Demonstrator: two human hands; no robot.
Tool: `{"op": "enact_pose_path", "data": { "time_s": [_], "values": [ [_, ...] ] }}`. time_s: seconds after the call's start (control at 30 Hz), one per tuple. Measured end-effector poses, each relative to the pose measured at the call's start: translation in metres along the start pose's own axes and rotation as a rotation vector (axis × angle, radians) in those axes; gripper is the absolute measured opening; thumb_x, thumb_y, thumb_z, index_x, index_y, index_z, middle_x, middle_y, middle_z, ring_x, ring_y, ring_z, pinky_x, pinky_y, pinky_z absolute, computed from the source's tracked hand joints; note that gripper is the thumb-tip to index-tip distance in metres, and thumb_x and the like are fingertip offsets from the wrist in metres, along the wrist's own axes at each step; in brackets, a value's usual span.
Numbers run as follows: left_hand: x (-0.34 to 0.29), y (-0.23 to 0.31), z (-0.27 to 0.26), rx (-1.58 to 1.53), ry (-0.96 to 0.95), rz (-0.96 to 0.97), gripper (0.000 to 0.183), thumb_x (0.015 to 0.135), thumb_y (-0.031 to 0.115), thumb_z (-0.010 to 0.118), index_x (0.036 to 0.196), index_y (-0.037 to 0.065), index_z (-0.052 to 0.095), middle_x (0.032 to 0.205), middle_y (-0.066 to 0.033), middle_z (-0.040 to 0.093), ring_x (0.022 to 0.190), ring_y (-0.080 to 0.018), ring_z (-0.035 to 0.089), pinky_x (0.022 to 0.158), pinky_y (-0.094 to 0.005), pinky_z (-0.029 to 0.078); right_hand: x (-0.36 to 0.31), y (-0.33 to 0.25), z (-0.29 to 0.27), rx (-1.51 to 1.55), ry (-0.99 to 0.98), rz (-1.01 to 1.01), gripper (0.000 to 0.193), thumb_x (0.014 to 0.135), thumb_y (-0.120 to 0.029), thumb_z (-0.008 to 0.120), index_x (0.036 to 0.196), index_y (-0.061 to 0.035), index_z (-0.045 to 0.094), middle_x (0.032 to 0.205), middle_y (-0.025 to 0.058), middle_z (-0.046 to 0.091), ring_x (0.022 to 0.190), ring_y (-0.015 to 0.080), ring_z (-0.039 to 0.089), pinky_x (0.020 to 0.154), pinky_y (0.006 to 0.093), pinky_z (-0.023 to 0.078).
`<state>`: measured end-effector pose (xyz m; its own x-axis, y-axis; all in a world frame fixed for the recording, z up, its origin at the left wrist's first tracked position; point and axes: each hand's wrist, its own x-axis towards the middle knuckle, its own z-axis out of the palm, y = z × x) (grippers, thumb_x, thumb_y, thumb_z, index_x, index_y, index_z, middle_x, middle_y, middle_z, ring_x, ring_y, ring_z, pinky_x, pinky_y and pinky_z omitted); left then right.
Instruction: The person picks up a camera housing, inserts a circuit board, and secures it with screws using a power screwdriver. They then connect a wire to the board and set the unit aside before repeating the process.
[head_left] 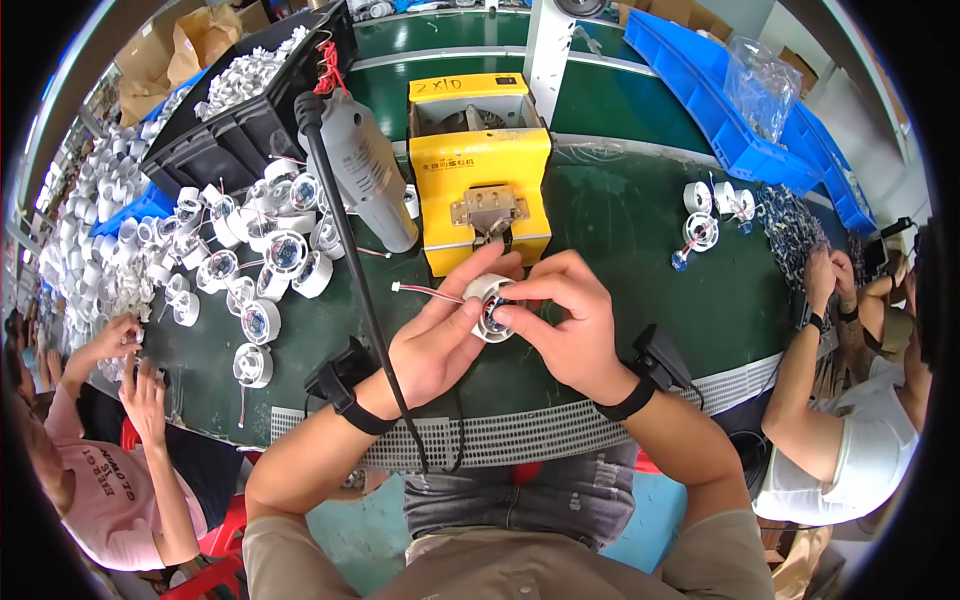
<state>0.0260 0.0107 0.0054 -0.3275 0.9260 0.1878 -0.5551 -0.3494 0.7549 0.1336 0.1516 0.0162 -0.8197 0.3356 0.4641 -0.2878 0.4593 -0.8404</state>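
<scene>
A round white plastic housing point(484, 288), open-faced, with a blue circuit board set inside its thick rim, is held above the near side of a green counter point(620, 225), just in front of a yellow machine point(480, 175). A thin lead point(432, 292) of red, white and dark wires runs out to the left, ending in a small white connector point(396, 287). The left hand point(435, 350) grips the housing's left side between thumb and fingers; the right hand point(572, 325) is closed in a pinch at its right side, thumb and forefinger over the opening. Two black straps, one on each wrist, carry black devices.

One gray cylindrical device point(365, 165) stands left of the single machine. Four white housings point(701, 232) sit grouped at right; more than a dozen others point(286, 254), many with blue boards showing, crowd the left, overlapping too closely for an exact count.

Beyond them, a black crate point(215, 150) is heaped with small white parts point(255, 75). At far right, a blue plastic tray point(685, 85) holds a clear plastic bag point(760, 85).
</scene>
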Motion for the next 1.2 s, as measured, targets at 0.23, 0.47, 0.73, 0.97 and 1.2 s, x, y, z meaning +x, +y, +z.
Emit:
{"op": "enact_pose_path", "data": {
  "time_s": [0.23,0.47,0.73,0.97,1.2],
  "values": [
    [0.002,-0.005,-0.003,0.161,0.037,0.053,0.057,0.100,0.020,0.042,0.150,0.010,0.015,0.147,-0.0114,0.030,0.131,-0.0200,0.035,0.110,-0.0383,0.026,0.000,0.011,0.009,0.314,0.030,0.117,0.036,0.079,0.002,0.071,0.108,0.0007,0.050,0.107,0.0069,0.055,0.101,0.0149,0.056,0.090,0.0308,0.046],
    [0.007,0.008,-0.015,0.375,0.101,-0.210,0.048,0.092,0.008,0.057,0.136,0.001,0.039,0.118,-0.0082,0.055,0.102,-0.0169,0.058,0.078,-0.0328,0.058,0.011,0.013,-0.005,-0.082,-0.037,-0.005,0.017,0.077,-0.003,0.072,0.093,-0.0007,0.065,0.097,0.0099,0.062,0.084,0.0179,0.064,0.073,0.0293,0.052],
    [-0.003,0.004,-0.029,0.370,0.309,-0.241,0.038,0.094,0.015,0.054,0.129,0.003,0.046,0.104,-0.0043,0.059,0.084,-0.0146,0.061,0.068,-0.0283,0.054,0.074,-0.033,0.066,-0.189,0.257,-0.336,0.075,0.072,-0.022,0.076,0.132,-0.0036,0.037,0.111,0.0177,0.057,0.095,0.0396,0.058,0.082,0.0440,0.047],
    [-0.009,0.000,-0.051,0.368,0.321,-0.299,0.035,0.097,0.021,0.048,0.129,0.006,0.049,0.114,-0.0061,0.059,0.098,-0.0165,0.061,0.073,-0.0307,0.055,0.091,-0.026,0.101,0.047,0.219,-0.275,0.070,0.081,-0.023,0.070,0.136,-0.0026,0.031,0.108,0.0177,0.060,0.094,0.0357,0.061,0.080,0.0443,0.048],
    [0.009,0.011,-0.022,0.192,0.355,-0.403,0.028,0.091,0.005,0.051,0.119,-0.001,0.046,0.100,-0.0128,0.060,0.083,-0.0263,0.066,0.075,-0.0387,0.059,0.111,-0.038,0.033,0.360,0.547,-0.181,0.045,0.097,-0.033,0.047,0.127,-0.0004,0.035,0.059,0.0039,0.048,0.045,0.0124,0.047,0.044,0.0252,0.041]
  ]
}}
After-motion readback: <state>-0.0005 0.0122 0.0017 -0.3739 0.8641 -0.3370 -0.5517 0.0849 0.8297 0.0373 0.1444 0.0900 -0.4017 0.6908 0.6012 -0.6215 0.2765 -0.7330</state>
